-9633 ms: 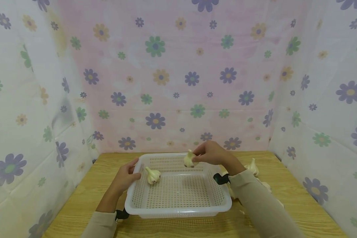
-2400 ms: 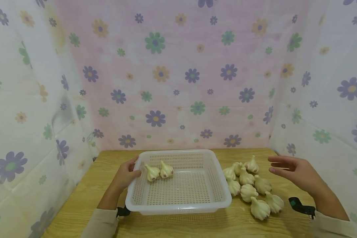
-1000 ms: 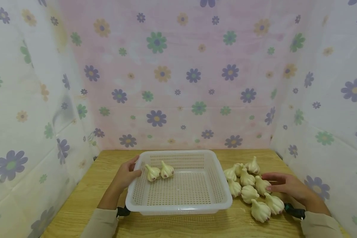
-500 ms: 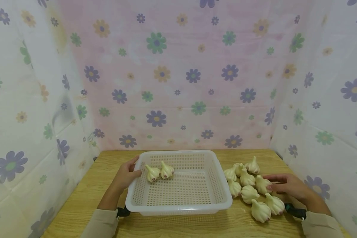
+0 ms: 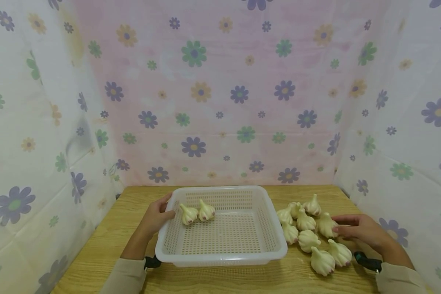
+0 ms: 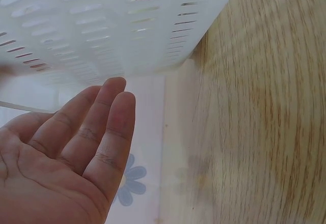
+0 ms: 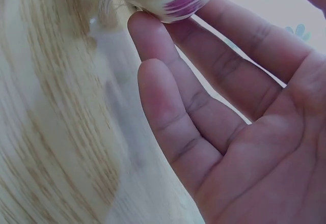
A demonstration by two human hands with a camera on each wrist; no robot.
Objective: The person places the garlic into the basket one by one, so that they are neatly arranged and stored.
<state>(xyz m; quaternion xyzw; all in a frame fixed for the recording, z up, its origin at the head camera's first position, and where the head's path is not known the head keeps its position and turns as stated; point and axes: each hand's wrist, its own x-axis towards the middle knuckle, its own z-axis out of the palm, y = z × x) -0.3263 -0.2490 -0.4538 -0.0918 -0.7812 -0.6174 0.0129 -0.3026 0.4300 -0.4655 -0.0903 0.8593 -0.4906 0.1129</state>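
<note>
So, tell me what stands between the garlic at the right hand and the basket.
Other bulbs lie between that garlic at the right hand and the basket; its raised right rim also stands in the way.

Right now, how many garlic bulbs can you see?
11: two bulbs in the far-left part of the white plastic basket, eight bulbs clustered on the wood-grain table to its right, and one bulb there pinched by the right hand. Others may be hidden.
</note>
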